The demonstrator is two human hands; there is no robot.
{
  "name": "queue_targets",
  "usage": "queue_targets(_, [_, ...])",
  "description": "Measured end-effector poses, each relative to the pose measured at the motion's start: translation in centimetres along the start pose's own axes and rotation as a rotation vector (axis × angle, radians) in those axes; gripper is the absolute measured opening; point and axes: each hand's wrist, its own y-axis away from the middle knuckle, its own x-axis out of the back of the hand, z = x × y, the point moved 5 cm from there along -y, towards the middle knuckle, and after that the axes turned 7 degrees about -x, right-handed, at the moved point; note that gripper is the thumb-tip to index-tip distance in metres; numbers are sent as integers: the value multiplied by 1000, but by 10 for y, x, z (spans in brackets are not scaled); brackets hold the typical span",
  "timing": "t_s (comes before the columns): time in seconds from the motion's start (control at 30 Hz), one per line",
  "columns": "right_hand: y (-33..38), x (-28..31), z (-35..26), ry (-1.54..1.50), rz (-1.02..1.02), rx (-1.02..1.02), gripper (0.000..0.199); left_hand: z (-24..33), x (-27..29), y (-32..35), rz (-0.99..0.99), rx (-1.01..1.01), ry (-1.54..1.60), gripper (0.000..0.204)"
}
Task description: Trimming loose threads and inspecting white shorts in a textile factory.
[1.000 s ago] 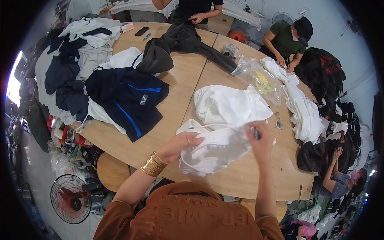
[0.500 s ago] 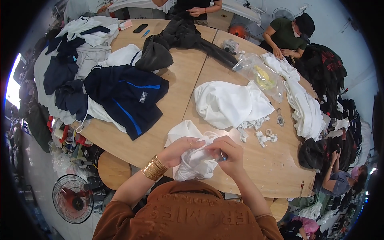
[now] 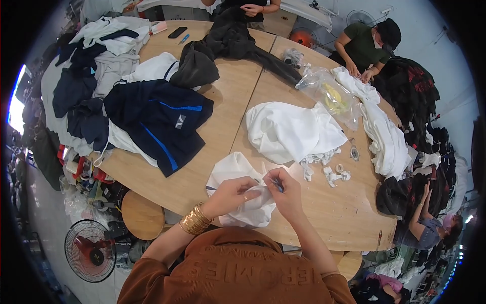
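1. The left hand [image 3: 234, 194] lies on a bunched white garment [image 3: 238, 190] at the near edge of the wooden table [image 3: 212, 137], at about 6 o'clock in the head view. Its fingers curl down and press a fold of the cloth; a gold bangle [image 3: 195, 219] sits on that wrist.
2. The right hand [image 3: 286, 191] meets it at 3 o'clock of the left. Its fingertips pinch a small blue-handled tool [image 3: 277, 185], seemingly a thread snip, whose tip points into the fabric between the two hands. The blades are too small to tell whether they stand parted.
3. By my judgement the step in hand is trimming or picking at a spot on the white garment, with the left hand holding the fabric taut for the tool.
4. The next move, I judge, calls for a steady hold from the left hand and a short, careful cut, so that only loose thread goes and not the cloth.
5. At 1 o'clock of the hands lies a larger white garment pile [image 3: 291, 129], with small white scraps [image 3: 329, 172] just beside it.
6. At 10 o'clock lies a navy jacket with blue stripes [image 3: 159, 121].
7. Other people work at the far and right edges of the table, well apart from these hands.
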Motion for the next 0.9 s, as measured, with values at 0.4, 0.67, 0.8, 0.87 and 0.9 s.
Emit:
queue_targets(0.4, [-3, -5, -18, 283, -133, 126, 24, 12, 13, -12, 77, -196, 61, 14])
queue_targets(0.67, [-21, -1, -15, 480, -86, 137, 26, -32, 30, -25, 112, -85, 109, 14])
queue_targets(0.8, [-14, 7, -17, 723, -82, 344, 25, -35, 34, -24, 105, 29, 165, 13])
queue_targets(0.87, [-11, 6, -10, 810, -111, 355, 24, -34, 33, -24, 90, 41, 172, 11])
queue_targets(0.9, [-11, 3, -8, 897, -139, 367, 22, -34, 33, -25, 95, 26, 176, 13])
